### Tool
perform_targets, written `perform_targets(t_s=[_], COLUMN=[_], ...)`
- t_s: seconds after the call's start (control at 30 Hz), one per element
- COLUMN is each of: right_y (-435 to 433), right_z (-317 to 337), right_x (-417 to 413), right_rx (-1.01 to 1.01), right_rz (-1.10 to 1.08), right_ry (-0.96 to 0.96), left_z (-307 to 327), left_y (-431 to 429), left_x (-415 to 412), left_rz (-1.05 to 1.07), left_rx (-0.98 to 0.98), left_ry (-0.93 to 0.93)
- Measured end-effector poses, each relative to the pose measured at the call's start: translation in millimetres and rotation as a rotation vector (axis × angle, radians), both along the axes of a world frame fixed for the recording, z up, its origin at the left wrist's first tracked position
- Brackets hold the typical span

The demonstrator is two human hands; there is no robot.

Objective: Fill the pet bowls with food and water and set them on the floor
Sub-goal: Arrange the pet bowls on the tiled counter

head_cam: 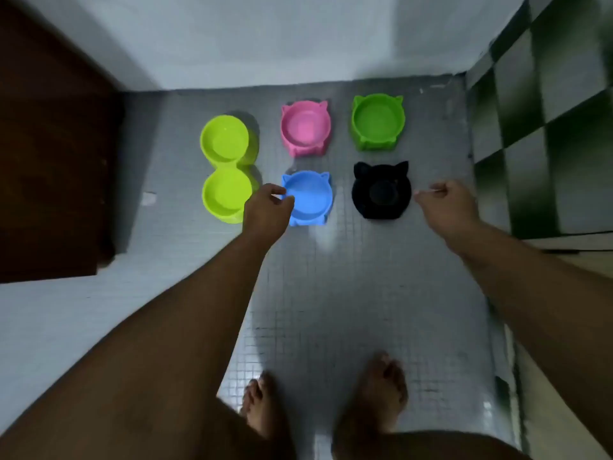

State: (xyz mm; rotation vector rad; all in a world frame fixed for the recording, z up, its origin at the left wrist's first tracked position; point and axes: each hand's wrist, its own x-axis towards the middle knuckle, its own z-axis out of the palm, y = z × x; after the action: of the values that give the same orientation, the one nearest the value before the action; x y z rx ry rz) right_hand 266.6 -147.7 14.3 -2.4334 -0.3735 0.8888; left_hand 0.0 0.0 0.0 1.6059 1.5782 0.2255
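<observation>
Bare feet [381, 386] on grey mosaic floor [331, 293]. Further out, left hand [265, 210] with thumb and fingers curled at left rim of blue cat-eared bowl [310, 200]; grip or mere touch not resolvable. Right hand [446, 204] curled, just beside black cat-eared bowl [381, 194], apart from it; pale blurred streak at fingertips, unidentifiable. Left of left hand, lime double bowl [227, 167]. Farthest, near wall [265, 38]: pink cat-eared bowl [306, 127], green cat-eared bowl [378, 121]. Interiors showing own colour only; black interior too dark to judge. All five bowls resting on floor.
</observation>
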Motion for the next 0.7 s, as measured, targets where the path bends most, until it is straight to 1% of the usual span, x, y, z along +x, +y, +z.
perform_targets(t_s=[0.1,0.17,0.33,0.47,0.57,0.7], right_y=[5.9,9.4,22.4,30.5,33.3,37.0], right_z=[-66.8,-103.1,-150.8,-156.8,-155.8,-157.1], right_x=[1.7,0.4,3.8,0.8,-3.1,-8.9], right_rx=[-0.001,-0.007,0.071,0.056,0.033,0.049], right_rz=[0.009,0.011,-0.061,-0.141,-0.108,-0.07], right_ry=[-0.001,0.017,-0.038,-0.105,-0.126,-0.146], left_z=[-66.2,-101.8,-163.4,-155.3,-153.7,-150.1], left_y=[0.6,-0.2,7.1,10.3,14.4,16.0], left_x=[5.6,8.6,9.2,13.8,16.1,19.3], left_rz=[0.053,0.054,0.057,0.13,0.138,0.133], left_rx=[0.068,0.075,0.098,0.064,0.048,0.075], left_ry=[0.026,0.015,0.081,0.04,-0.002,0.017])
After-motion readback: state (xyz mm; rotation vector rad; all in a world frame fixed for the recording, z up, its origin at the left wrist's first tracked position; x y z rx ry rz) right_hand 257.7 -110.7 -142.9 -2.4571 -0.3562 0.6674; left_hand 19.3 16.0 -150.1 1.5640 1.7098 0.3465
